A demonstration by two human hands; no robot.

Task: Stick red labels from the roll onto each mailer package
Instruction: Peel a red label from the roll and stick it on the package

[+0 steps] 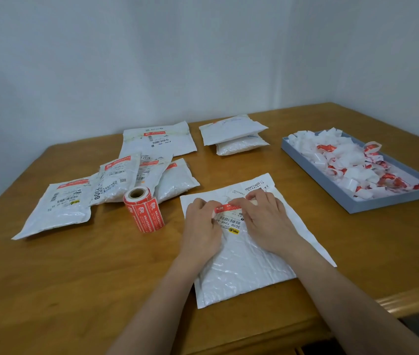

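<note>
A white bubble mailer (244, 267) lies flat on the wooden table (75, 278) in front of me. A red label (226, 208) sits across the top of its printed shipping slip. My left hand (200, 226) holds the label's left end with curled fingers, and my right hand (264, 221) presses on its right end. The roll of red labels (144, 209) stands on end just left of the mailer, apart from both hands.
Several white mailers with red labels (116, 180) lie spread at the left and back. Two stacked mailers (234, 135) sit at the back centre. A grey tray (372, 203) full of peeled backing scraps stands at the right. The table's edge runs near right.
</note>
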